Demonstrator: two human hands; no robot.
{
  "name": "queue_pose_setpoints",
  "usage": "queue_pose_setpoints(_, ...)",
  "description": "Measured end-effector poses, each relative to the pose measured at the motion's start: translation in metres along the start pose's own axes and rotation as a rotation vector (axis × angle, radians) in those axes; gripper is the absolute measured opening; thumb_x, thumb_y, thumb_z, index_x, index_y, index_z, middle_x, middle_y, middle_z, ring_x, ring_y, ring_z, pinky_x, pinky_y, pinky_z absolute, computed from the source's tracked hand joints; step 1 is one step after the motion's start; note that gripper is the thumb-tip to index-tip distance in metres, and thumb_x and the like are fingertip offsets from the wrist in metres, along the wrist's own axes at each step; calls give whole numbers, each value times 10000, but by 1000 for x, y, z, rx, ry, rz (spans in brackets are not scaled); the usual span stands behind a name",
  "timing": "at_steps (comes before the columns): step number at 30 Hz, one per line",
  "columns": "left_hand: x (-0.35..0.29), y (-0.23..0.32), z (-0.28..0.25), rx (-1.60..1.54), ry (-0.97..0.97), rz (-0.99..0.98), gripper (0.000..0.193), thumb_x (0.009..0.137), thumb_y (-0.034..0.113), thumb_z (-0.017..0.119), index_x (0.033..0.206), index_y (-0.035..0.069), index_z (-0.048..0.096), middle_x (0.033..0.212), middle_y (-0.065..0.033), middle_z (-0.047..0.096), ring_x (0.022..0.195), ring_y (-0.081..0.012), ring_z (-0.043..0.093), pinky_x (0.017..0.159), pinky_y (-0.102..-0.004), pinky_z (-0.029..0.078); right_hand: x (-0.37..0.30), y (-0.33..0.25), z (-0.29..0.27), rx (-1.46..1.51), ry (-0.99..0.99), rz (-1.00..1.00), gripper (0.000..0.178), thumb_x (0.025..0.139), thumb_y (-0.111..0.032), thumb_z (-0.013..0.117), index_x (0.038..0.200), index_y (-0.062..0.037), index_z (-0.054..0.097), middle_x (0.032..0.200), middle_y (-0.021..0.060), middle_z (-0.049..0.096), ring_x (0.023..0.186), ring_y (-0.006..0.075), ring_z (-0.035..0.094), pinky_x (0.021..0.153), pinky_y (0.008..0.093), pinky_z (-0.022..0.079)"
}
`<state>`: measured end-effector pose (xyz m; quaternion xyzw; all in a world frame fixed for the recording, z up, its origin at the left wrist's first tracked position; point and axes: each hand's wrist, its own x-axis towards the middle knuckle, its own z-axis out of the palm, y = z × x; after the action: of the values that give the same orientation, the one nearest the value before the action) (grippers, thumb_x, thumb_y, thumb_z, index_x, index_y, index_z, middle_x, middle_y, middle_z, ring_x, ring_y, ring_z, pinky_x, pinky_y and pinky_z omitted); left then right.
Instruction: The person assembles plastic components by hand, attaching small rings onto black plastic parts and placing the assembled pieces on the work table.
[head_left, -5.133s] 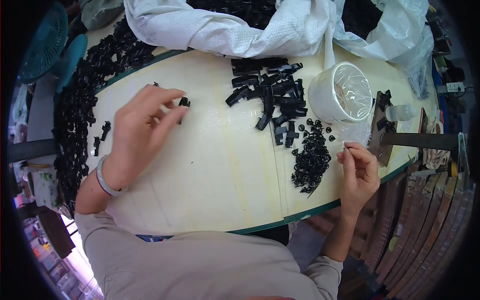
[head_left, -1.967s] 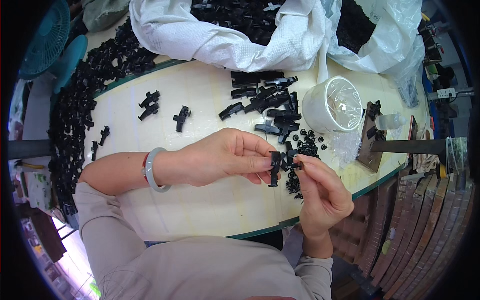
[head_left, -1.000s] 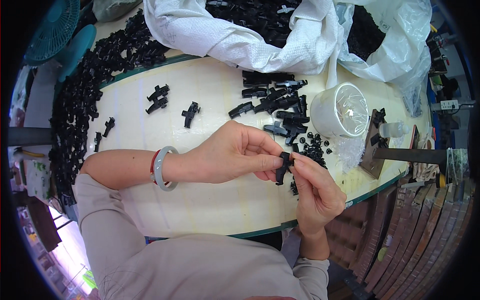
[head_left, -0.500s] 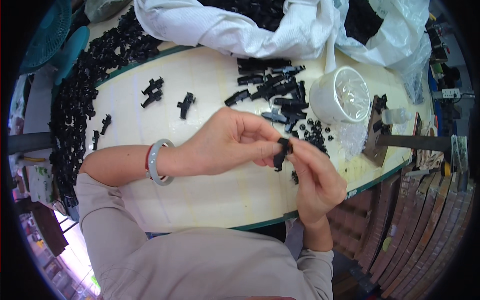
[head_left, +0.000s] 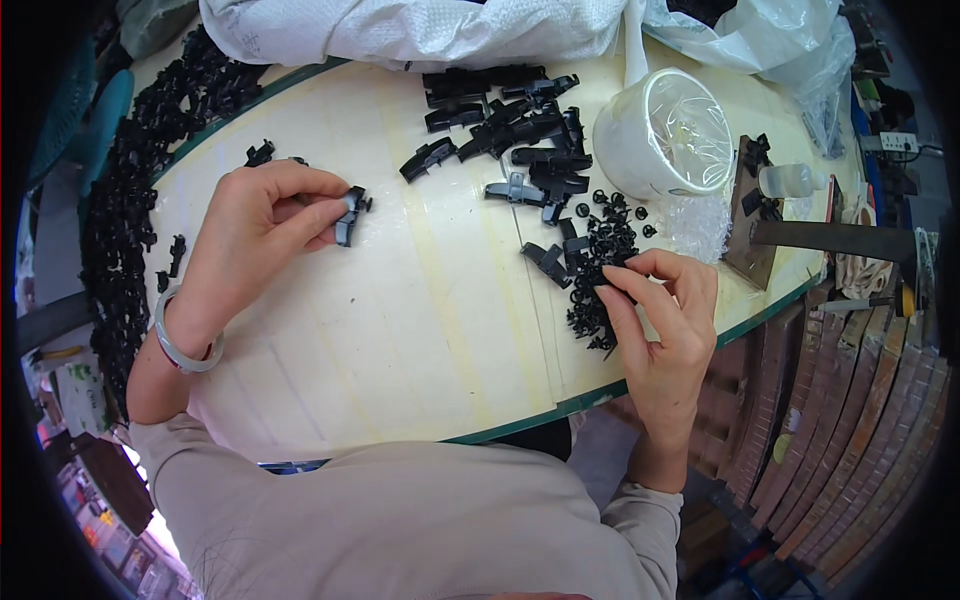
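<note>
My left hand [head_left: 262, 235] is at the left of the table, thumb and fingers pinching a small black plastic clip-like part [head_left: 347, 218]. To the right, my right hand [head_left: 668, 325] reaches to a heap of tiny black round-headed pieces [head_left: 610, 235]. Its thumb and index fingertips are nearly together at the heap's edge; what lies between them is too small to make out. A larger black part [head_left: 546, 262] lies just left of the heap. Behind it is a loose pile of similar black parts [head_left: 515, 130]. Another black part [head_left: 260, 153] shows behind my left hand.
A white tub [head_left: 640, 140] with clear film inside stands behind the heap. Right of it are a small bottle [head_left: 790, 180] and a metal bracket [head_left: 745, 240]. White sacks [head_left: 420, 35] lie along the back. Many black parts [head_left: 125, 220] line the left edge.
My hands have parted. The part they held together is gone from them, and a part lies beside the heap. My left hand went left and took another part; my right hand moved to the tiny pieces.
</note>
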<state>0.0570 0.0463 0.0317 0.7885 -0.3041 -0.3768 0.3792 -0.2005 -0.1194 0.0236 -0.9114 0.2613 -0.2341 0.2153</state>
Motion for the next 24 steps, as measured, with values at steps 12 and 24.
queue_pose_setpoints(12,-15,19,-3,294,152,218,104,830,-31,616,927,-61,643,808,-96,622,640,-127,626,550,-205,489,19,-2,14,-28,-65,-29,148,698,30,702,834,-1,655,826,89,545,786,247,497,673,325,419)
queue_pose_setpoints(24,13,45,83,-387,-535,357,253,830,99,685,1061,8,642,923,-77,645,817,-125,620,675,-253,515,-3,16,-2,1266,-134,438,74,848,-11,619,916,19,618,1005,73,505,814,106,473,675,220,395)
